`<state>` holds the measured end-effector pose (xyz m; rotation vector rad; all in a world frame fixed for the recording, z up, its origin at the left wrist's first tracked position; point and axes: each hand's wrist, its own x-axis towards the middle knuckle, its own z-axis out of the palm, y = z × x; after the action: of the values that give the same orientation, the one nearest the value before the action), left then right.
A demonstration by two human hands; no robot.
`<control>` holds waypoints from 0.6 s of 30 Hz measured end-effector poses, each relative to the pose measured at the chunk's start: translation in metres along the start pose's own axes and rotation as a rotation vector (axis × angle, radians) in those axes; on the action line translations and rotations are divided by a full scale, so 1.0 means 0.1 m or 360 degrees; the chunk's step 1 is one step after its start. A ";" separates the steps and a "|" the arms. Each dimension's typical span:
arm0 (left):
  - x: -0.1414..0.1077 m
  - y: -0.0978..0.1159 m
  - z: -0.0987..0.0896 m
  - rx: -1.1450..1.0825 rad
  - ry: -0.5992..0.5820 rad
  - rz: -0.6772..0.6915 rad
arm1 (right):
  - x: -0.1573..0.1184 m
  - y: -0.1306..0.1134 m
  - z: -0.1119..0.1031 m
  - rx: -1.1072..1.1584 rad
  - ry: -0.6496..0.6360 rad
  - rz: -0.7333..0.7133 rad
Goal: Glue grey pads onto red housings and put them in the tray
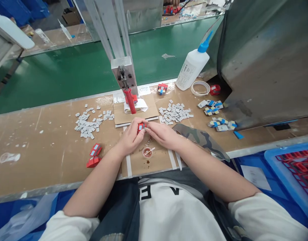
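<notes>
Red piece (141, 127) held in curled left hand (130, 137); right hand (161, 133) angled in, fingers bunched, grip hard to tell.

The red block (144, 126) and white bottle (192, 69) are made of smooth plastic, the post (109, 28) of dull metal; the counter (56, 157) is covered with brown cardboard (47, 142).

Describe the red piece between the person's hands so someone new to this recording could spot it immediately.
On the cardboard-covered bench, find the clamp's red handle. Just below it in the picture, the left hand and right hand meet at a small red piece with a pale patch. Unlike the red blocks lying at left, it is held.
</notes>
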<state>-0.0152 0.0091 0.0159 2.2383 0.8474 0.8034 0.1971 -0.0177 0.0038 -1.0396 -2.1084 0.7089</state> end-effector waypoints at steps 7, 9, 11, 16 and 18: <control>-0.05 -0.03 0.07 0.0029 0.0054 0.0089 | -0.03 0.00 0.01 -0.0301 -0.0013 -0.0085; -0.04 -0.04 0.08 0.0078 0.0069 0.0111 | -0.04 -0.01 0.02 -0.0296 -0.0039 -0.0027; -0.04 -0.03 0.09 0.0141 0.0064 0.0118 | -0.05 -0.03 0.04 -0.0248 -0.0057 0.0052; -0.02 -0.03 0.11 0.0155 0.0098 0.0058 | -0.02 -0.08 0.06 -0.0053 0.0006 0.0188; -0.02 -0.03 0.11 0.0038 0.0106 -0.0028 | 0.00 -0.10 0.04 0.0020 0.0021 0.0180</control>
<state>-0.0097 0.0063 0.0065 2.2323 0.9112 0.8683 0.1891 -0.0235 0.0080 -1.1608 -2.0440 0.7663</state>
